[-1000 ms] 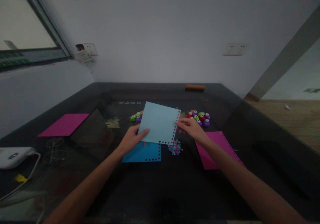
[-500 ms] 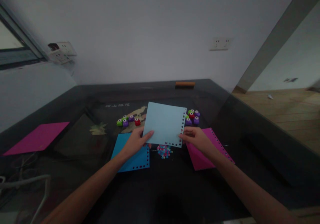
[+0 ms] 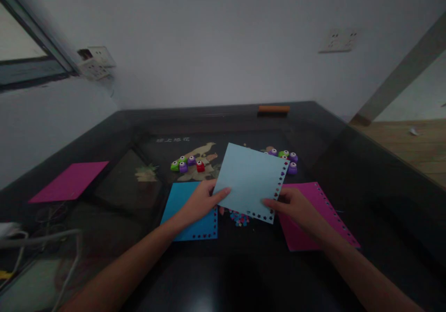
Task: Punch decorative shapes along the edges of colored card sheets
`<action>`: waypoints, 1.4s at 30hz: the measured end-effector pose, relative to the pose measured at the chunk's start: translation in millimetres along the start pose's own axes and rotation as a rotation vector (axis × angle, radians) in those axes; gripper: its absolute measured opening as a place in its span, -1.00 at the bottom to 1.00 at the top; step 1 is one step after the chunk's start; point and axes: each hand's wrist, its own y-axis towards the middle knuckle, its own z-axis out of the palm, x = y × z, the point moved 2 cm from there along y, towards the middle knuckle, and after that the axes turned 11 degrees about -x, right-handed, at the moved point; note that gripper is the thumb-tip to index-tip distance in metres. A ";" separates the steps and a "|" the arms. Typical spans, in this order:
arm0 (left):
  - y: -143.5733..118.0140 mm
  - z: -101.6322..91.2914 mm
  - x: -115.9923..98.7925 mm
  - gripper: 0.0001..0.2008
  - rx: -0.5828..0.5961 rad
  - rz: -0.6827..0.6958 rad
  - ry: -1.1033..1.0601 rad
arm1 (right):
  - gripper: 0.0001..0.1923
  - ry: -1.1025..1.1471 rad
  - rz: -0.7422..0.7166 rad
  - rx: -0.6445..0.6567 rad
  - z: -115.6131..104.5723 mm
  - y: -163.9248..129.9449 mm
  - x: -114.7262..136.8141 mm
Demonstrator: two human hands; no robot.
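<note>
Head view shows a pale blue sheet [image 3: 250,178] held tilted above the dark table [image 3: 348,163], its right and lower edges lined with small punched shapes (stars, as far as can be told). Left hand [image 3: 200,202] pinches its lower left edge, thumb on top; right hand [image 3: 296,206] grips the lower right corner. Under the sheet lies a heap of tiny coloured punch-outs [image 3: 239,218]. Beneath the left hand a brighter blue sheet [image 3: 184,214] lies flat, and a magenta sheet [image 3: 313,219] lies under the right wrist. Small punches [image 3: 187,164] sit beyond in two clusters. Another magenta sheet [image 3: 69,186] lies far left.
</note>
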 end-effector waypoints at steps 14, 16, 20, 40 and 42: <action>-0.2 -6.5 -5.4 -0.68 -0.016 0.025 0.050 | -0.72 -0.090 -0.034 -0.052 3.8 -3.8 5.4; 6.3 -22.6 -8.8 -0.68 -0.078 0.119 0.151 | -0.74 -0.090 -0.041 -0.074 3.8 -4.5 5.8; 23.7 -77.7 -0.6 -0.70 -0.332 0.105 0.297 | -0.77 -0.074 -0.045 -0.116 3.2 -5.4 6.5; 34.6 -112.1 54.7 -0.58 -0.514 0.141 1.313 | -0.84 -0.054 -0.049 -0.207 4.2 -6.8 10.7; 34.8 -110.4 56.8 -0.59 -0.507 0.139 1.324 | -0.85 -0.049 -0.053 -0.206 4.3 -6.9 10.8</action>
